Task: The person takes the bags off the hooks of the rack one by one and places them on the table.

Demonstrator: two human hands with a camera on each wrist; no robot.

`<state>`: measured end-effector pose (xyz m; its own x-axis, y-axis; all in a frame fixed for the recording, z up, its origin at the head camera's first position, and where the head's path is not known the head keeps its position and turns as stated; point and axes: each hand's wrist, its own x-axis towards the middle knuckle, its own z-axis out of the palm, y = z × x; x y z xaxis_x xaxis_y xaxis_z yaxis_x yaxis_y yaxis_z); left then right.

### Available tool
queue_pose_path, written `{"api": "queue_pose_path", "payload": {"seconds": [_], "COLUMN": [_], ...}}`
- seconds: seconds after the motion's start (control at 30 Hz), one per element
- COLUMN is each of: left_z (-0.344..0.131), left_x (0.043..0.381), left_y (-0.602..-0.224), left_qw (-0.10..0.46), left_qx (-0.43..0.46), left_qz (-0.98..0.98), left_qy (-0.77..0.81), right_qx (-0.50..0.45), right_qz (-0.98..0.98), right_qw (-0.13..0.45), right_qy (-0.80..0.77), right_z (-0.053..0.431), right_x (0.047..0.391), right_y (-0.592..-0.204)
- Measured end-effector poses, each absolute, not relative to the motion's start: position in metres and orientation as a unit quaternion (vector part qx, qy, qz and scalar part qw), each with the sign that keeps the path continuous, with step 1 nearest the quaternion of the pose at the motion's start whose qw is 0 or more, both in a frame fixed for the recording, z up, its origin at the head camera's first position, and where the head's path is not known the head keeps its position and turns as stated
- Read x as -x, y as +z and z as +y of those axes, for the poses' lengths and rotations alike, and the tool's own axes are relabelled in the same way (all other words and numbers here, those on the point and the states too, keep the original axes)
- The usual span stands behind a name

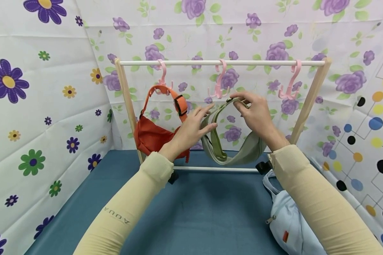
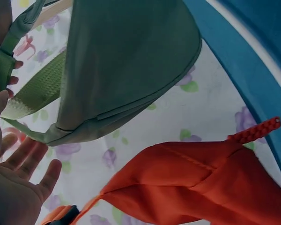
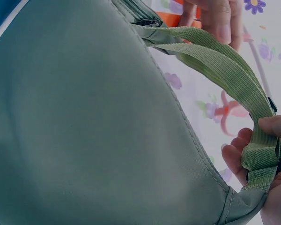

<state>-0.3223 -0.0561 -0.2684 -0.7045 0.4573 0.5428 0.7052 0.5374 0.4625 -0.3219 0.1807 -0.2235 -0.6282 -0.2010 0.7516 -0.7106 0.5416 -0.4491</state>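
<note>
A green sling bag (image 1: 247,152) hangs in the air before the rack's middle pink hook (image 1: 219,83). My right hand (image 1: 255,115) pinches its webbing strap (image 3: 239,82) near the buckle, with thumb and fingers on either side of it. At the bag's other end is my left hand (image 1: 189,129), fingers extended and fingertips right at the strap's base; the left wrist view shows the palm (image 2: 11,197) turned up there. Beside my left forearm, an orange-red bag (image 1: 153,136) hangs by its strap from the left pink hook (image 1: 162,76).
A white bar (image 1: 191,63) on wooden posts (image 1: 311,101) carries the hooks. Nothing hangs on the right pink hook (image 1: 290,85). A light blue bag (image 1: 290,219) lies on the blue surface (image 1: 207,209), partly under my right forearm. Patterned cloth walls (image 1: 51,117) surround the rack.
</note>
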Motion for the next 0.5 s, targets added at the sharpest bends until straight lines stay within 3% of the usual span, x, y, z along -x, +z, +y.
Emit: {"api": "queue_pose_path", "payload": {"seconds": [0.23,0.5], "left_z": [-0.049,-0.046], "left_x": [0.322,0.318], "left_y": [-0.281,-0.287], "left_qw": [0.140,0.134], "left_qx": [0.305,0.263], "left_qz": [-0.876,-0.893], "left_qy": [-0.347,-0.340], "right_qx": [-0.287,-0.290], "right_qz": [-0.813,-0.811], "right_qw": [0.331,0.326], "right_qy": [0.382,0.390], "right_z": [0.178,0.179], "right_x": [0.319,0.317], "right_y": [-0.227,-0.232]}}
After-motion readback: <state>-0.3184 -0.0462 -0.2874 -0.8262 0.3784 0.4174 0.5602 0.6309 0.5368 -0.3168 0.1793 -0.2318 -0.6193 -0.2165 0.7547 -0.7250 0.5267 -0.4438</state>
